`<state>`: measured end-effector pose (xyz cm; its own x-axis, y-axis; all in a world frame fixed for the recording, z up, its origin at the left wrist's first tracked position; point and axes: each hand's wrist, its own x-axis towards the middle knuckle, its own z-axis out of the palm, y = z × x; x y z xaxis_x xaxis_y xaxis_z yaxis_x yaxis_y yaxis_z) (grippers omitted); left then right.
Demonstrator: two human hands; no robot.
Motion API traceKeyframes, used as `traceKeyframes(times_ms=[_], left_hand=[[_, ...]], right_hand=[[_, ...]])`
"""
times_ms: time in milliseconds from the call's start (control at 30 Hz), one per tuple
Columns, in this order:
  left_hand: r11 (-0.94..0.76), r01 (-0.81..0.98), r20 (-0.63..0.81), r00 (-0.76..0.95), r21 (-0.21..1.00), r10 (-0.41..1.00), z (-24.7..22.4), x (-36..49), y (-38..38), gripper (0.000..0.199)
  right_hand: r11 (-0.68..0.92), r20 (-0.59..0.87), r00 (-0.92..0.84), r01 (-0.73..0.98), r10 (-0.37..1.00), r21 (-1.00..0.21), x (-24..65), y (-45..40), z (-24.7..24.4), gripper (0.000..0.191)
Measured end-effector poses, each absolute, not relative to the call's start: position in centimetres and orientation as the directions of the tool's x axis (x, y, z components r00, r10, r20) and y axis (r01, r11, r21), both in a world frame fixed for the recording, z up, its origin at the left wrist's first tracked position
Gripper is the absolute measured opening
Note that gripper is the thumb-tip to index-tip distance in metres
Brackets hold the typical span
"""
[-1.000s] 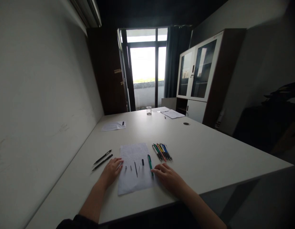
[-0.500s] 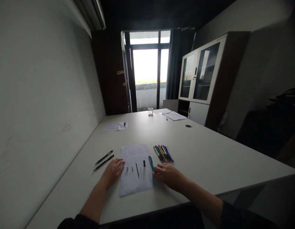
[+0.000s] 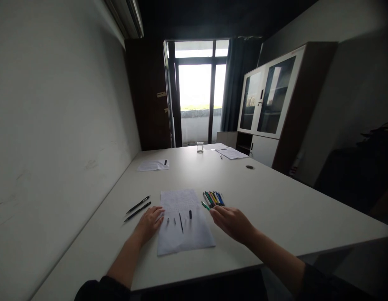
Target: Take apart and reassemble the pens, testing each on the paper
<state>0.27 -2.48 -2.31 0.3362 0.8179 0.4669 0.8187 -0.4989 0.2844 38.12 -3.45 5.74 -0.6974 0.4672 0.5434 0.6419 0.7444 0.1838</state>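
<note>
On my feed, the right grip is a bare hand with thumb and fingers pinched around the green pen. The pen's far end pokes out past the fingertips towards the upper left, beyond the right edge of the printed sheet and near a row of coloured pens. I cannot tell whether the pen touches the desk. The hand hides the near ends of several pens in that row, so I cannot tell whether it brushes them either.

The left grip is relaxed and holds nothing, its fingers laid loosely over the left edge of the sheet. Just beyond it on the outer side, I see two black pens lying aslant, side by side and apart.

Spread across the sheet, from left to right, I have two tiny pen parts, a slim dark refill, a faint pale piece too small for me to make out, and a short black cylinder.

Farther down the desk stands a clear glass, with loose papers to its right and another sheet near the wall on the left.
</note>
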Motion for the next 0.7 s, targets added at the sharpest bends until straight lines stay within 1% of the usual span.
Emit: traceKeyframes(times_ms=[67,133,200,233,267,333,400,467,567,700], left_hand=[[-0.499,0.816,0.491,0.321,0.291,0.810,-2.3,0.3,-2.4,0.027],[-0.498,0.814,0.527,0.293,0.300,0.797,-2.0,0.6,-2.4,0.028],[-0.499,0.810,0.572,0.262,0.308,0.778,-1.4,1.1,-2.6,0.030],[-0.498,0.810,0.593,0.244,0.310,0.767,-1.1,1.4,-2.8,0.030],[-0.498,0.809,0.610,0.232,0.311,0.758,-0.7,1.7,-2.9,0.031],[-0.503,0.809,0.635,0.223,0.303,0.740,0.0,2.3,-3.3,0.034],[-0.521,0.808,0.655,0.240,0.275,0.717,0.6,3.0,-3.6,0.038],[-0.535,0.812,0.667,0.266,0.234,0.696,0.9,3.5,-3.8,0.040],[-0.539,0.825,0.642,0.323,0.169,0.695,0.9,4.0,-3.8,0.040],[-0.487,0.868,0.631,0.324,0.097,0.704,0.5,4.1,-3.5,0.036]], right_hand=[[0.720,0.617,-0.573,0.694,0.539,0.016,38.1,-3.1,6.3,0.015],[0.698,0.641,-0.450,0.689,0.622,-0.194,37.6,-2.5,6.7,0.014],[0.678,0.618,-0.363,0.613,0.697,-0.405,36.7,-1.9,6.8,0.014],[0.666,0.596,-0.341,0.560,0.727,-0.493,36.2,-1.6,6.8,0.015],[0.652,0.574,-0.327,0.505,0.751,-0.565,35.5,-1.2,6.8,0.016],[0.620,0.524,-0.331,0.410,0.785,-0.669,34.1,-0.4,6.6,0.018],[0.589,0.469,-0.375,0.340,0.800,-0.733,32.6,0.5,6.5,0.019],[0.571,0.429,-0.426,0.293,0.796,-0.767,31.0,1.2,6.4,0.022],[0.583,0.430,-0.474,0.242,0.769,-0.776,28.8,1.8,6.3,0.025],[0.640,0.478,-0.515,0.195,0.712,-0.743,27.1,2.1,5.6,0.024]])
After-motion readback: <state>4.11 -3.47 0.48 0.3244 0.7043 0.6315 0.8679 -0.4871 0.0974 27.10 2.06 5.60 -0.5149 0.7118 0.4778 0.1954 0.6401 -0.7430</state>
